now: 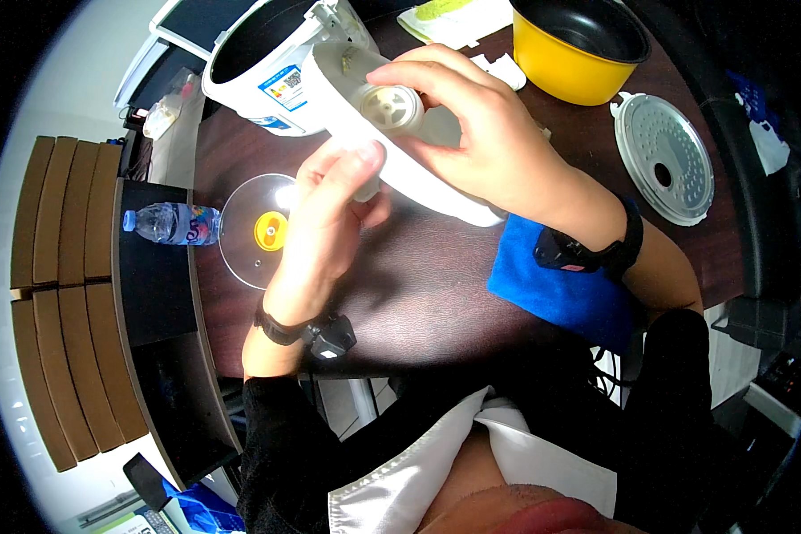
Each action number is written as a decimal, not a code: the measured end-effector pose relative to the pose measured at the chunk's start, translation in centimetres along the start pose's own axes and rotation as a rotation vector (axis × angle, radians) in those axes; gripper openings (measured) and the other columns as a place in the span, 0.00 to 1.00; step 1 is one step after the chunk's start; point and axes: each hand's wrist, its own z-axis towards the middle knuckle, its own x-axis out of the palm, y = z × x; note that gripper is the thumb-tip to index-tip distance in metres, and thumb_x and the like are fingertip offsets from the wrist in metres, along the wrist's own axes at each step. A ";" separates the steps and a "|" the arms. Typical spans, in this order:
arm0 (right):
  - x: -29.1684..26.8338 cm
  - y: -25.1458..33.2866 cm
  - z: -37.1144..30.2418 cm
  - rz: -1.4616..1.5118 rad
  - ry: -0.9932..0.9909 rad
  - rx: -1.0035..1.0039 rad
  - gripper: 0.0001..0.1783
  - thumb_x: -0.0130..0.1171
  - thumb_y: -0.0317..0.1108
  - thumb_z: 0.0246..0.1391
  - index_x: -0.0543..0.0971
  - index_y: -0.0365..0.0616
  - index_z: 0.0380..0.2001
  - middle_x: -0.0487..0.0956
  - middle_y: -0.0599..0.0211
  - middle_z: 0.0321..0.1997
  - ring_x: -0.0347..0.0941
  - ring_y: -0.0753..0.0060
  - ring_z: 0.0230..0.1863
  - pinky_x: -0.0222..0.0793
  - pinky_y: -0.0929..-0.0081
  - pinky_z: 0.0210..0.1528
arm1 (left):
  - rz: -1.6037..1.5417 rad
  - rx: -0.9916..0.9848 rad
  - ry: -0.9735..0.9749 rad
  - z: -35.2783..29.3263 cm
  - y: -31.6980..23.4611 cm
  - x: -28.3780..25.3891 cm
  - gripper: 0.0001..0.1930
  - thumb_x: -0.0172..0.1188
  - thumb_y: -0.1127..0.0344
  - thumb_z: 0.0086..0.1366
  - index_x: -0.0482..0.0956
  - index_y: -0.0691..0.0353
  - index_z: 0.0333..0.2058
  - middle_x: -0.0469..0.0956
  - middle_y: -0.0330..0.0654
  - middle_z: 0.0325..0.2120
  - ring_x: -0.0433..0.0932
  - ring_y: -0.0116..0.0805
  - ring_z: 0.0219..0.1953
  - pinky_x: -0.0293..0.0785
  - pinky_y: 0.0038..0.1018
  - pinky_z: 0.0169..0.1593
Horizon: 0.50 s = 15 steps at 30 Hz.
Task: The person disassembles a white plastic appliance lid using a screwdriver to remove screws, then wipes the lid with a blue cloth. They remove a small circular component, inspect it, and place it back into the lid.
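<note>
Over the table I hold up a white curved lid-like shell [432, 185], tilted. My left hand [334, 191] is closed on its near edge, thumb on top; a bit of white shows between those fingers, too hidden to name. With bent fingers my right hand [485, 125] grips a round, translucent white cap [390, 109] with a spoked face, set against the shell's hollow side. Whether the cap is seated there I cannot tell. Just behind stands the white rice cooker body [285, 93] with its dark inside open upward.
A yellow pot [565, 76] stands at the far right, near a perforated round plate [676, 147]. A blue cloth [538, 280] lies below my right forearm. At left are a clear lid [240, 240] with a yellow centre, a water bottle [165, 223] and brown boxes [67, 214].
</note>
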 end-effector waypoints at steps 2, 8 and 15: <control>-0.1 0.1 -0.1 0.012 0.015 0.012 0.24 0.63 0.25 0.42 0.73 0.43 0.47 0.72 0.61 0.47 0.72 0.65 0.46 0.71 0.75 0.45 | -0.069 -0.008 -0.017 -0.1 0.0 0.1 0.17 0.57 0.58 0.57 0.73 0.63 0.41 0.73 0.35 0.28 0.67 0.21 0.25 0.61 0.16 0.23; 0.0 0.4 -0.3 0.180 0.082 0.148 0.22 0.59 0.23 0.47 0.71 0.38 0.48 0.71 0.60 0.48 0.71 0.71 0.48 0.70 0.76 0.49 | 0.060 0.051 -0.031 0.0 0.5 -0.1 0.22 0.54 0.52 0.58 0.71 0.62 0.44 0.73 0.36 0.30 0.71 0.23 0.30 0.65 0.19 0.26; 0.5 -1.0 0.3 0.409 -0.200 0.164 0.19 0.64 0.31 0.45 0.74 0.37 0.41 0.76 0.60 0.38 0.76 0.72 0.37 0.74 0.78 0.39 | -0.100 0.067 -0.103 0.1 -0.8 -0.2 0.15 0.54 0.59 0.58 0.73 0.64 0.39 0.73 0.36 0.27 0.66 0.20 0.23 0.59 0.16 0.21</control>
